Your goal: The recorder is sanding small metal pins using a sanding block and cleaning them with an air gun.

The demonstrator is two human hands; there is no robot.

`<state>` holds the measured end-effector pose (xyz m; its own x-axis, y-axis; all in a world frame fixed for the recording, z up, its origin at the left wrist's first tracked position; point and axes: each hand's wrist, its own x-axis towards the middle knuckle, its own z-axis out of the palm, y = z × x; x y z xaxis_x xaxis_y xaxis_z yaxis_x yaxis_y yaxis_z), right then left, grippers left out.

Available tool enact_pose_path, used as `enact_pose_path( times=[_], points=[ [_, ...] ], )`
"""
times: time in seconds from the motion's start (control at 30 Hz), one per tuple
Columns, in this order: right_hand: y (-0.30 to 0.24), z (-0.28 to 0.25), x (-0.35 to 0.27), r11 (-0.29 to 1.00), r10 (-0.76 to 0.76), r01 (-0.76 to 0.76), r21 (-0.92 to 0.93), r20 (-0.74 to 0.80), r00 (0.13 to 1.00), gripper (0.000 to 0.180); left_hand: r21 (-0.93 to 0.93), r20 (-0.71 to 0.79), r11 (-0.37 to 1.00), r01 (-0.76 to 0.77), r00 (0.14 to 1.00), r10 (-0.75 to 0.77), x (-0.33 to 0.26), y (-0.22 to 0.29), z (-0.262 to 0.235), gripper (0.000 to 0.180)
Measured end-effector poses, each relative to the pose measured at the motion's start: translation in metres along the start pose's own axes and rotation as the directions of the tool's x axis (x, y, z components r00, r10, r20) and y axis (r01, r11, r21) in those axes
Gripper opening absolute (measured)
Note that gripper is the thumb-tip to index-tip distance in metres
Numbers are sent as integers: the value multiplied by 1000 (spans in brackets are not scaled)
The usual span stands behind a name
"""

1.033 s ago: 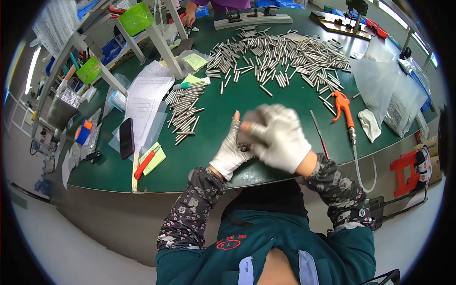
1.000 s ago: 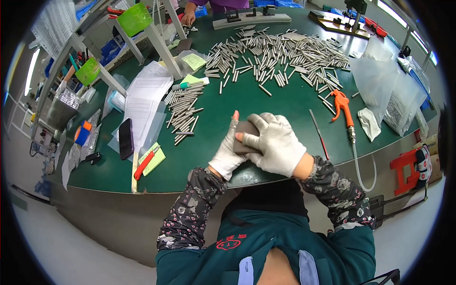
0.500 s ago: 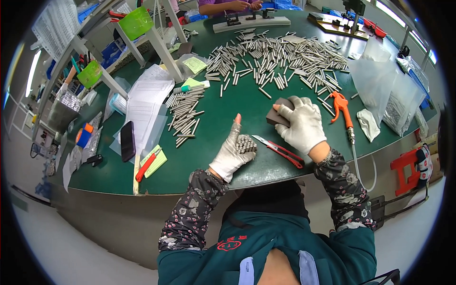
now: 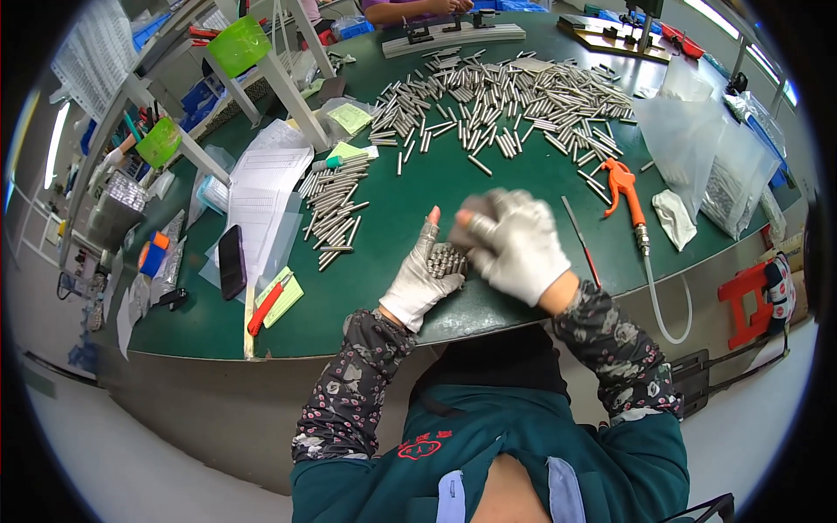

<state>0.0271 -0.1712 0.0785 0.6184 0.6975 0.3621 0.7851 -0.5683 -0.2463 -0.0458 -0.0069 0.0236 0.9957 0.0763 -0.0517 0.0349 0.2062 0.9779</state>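
- Metal pins (image 4: 448, 260) lie bundled side by side in the palm of the left hand (image 4: 421, 277), which rests on the green tabletop (image 4: 410, 196) near its front edge, grip half-curled around them, thumb up.
- Right hand (image 4: 516, 244), gloved and blurred, hovers just beside the bundle; I cannot tell whether its grip is spread or pinching.
- Step in hand, as I judge it: gathering and evening pins into a bundle.
- Next move calls for squaring the ends without spilling.
- Red-handled tool (image 4: 579, 235) lies right of both hands.
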Motion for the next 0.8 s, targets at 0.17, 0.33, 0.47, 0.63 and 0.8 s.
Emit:
enact_pose_path(
  times=[0.17, 0.33, 0.47, 0.63, 0.8],
  points=[
    [46, 5, -7, 972, 19, -80, -223, -263, 964, 44, 96, 63, 986, -136, 989, 131, -1, -18, -16, 110],
    [65, 11, -25, 958, 180, -198, -207, -102, 978, 45, 81, 93, 988, -130, 988, 122, 1, -21, -17, 112],
    [68, 5, -29, 935, 259, -263, -237, -48, 965, 48, 128, 89, 980, -151, 986, 140, 1, -20, -18, 111],
    [53, 4, -46, 979, 58, -76, -191, -96, 994, 45, 68, 119, 985, -160, 981, 151, 1, -21, -18, 111],
    [33, 14, -56, 948, -138, 109, -298, -78, 987, 30, 73, 87, 986, -148, 986, 142, 0, -18, -17, 110]
  ],
)
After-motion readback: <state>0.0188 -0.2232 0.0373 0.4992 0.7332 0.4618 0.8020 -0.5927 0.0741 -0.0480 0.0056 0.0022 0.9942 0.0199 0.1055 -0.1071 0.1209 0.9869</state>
